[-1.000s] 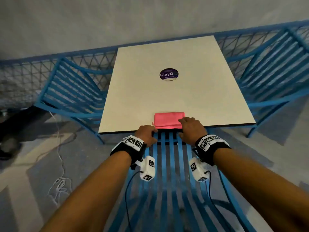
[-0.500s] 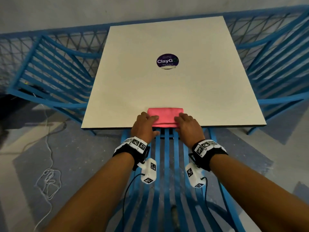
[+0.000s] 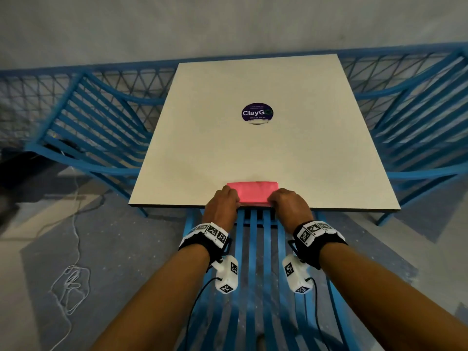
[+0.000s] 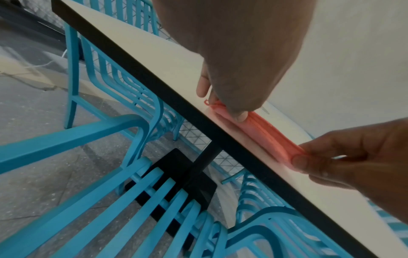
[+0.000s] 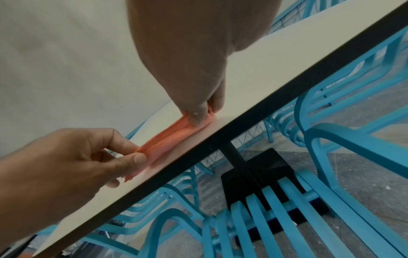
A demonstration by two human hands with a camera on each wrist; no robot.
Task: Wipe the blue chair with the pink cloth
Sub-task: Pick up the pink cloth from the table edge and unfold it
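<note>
Pinching the folded pink cloth (image 3: pixel 253 193) at both short ends, the person stands over the near edge of the white square table (image 3: pixel 253 148): the left hand (image 3: pixel 221 206) has thumb and fingers closed on the left end, the right hand (image 3: pixel 290 207) likewise on the right end, as both wrist views confirm. The cloth lies flat on the tabletop, just inside the dark edge band, folded into several layers; it is not yet lifted clear. Judged soft, light and limp: it should sag and may unfold once raised, so a grip through all layers at the ends, or a bunched hold in one palm, looks sensible. It is neither fragile nor slippery, and its stitched hem (image 4: pixel 268 129) gives the fingers some purchase. The blue chair (image 3: pixel 255 274) to be wiped sits directly below the forearms, with its slatted seat tucked partly under the table; the slats are narrow with open gaps, so the cloth could snag or push through between them. The tabletop is smooth and matte and bears a round purple ClayG sticker (image 3: pixel 257 112) near its middle. More blue slatted chairs (image 3: pixel 96 127) flank the table, a blue mesh railing (image 3: pixel 126 79) runs behind, and a white cord (image 3: pixel 73 274) lies coiled on the speckled grey floor to the left.
</note>
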